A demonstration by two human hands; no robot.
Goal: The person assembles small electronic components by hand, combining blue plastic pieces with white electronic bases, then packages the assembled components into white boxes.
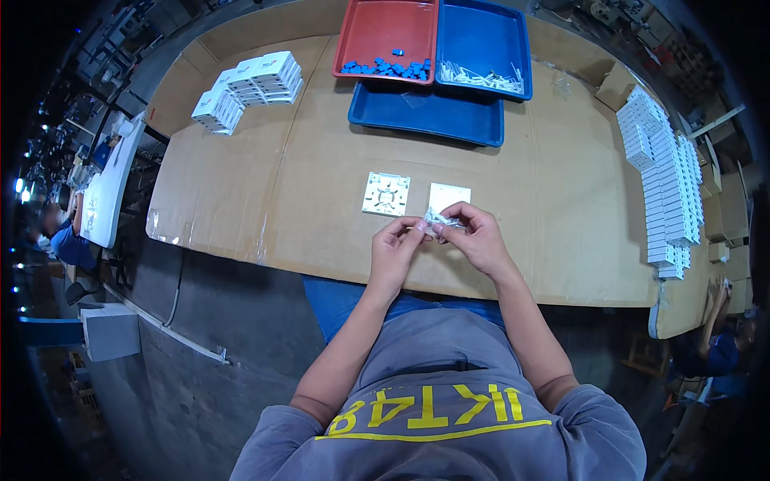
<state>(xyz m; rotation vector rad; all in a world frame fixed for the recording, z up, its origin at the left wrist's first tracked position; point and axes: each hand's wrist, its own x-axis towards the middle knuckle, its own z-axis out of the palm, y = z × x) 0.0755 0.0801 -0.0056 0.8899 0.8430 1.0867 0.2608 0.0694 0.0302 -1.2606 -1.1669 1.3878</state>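
Observation:
Close to the table's front edge, my left hand (393, 250) and my right hand (481, 243) meet with fingertips pinched. Between them is a small whitish bundle (434, 216), which looks like a little plastic bag with thin white pieces; the fingers hide part of it. Just beyond the right hand lies a plain white square plate (451, 193), its near part covered by the hand and the bundle. To its left, a white square plate with cutouts (387, 194) lies flat, touched by neither hand.
A red tray (385, 24) of small blue pieces and a blue tray (485, 36) of white sticks stand at the back, behind a lower blue tray (425, 114). White plates are stacked at left (265, 78) and right (662, 184). Cardboard (321, 216) covers the table. Other people sit farther off.

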